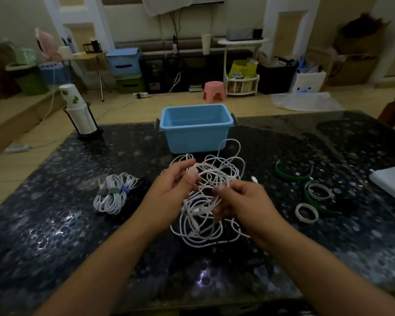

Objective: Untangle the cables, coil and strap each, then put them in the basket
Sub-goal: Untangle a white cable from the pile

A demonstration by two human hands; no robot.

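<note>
Cables under untangling: a loose knot of thin white cords (211,197) lies on the dark speckled stone tabletop (55,224), lifted between both hands in front of the empty light-blue plastic basket (195,127).

Left hand (173,181) pinches a strand near the knot's far upper edge; right hand (242,199) curls its fingers round strands at the near right side. The tangle hangs between them, equally near to each, its loops spilling toward the person, so separation appears to depend on drawing the hands apart sideways. A white connector end (254,179) lies free just right of the knot. Coiled, strapped bundles (114,195) rest to the left; green and white strap rings (312,195) lie well to the right. No legible writing or brand shows.
</note>
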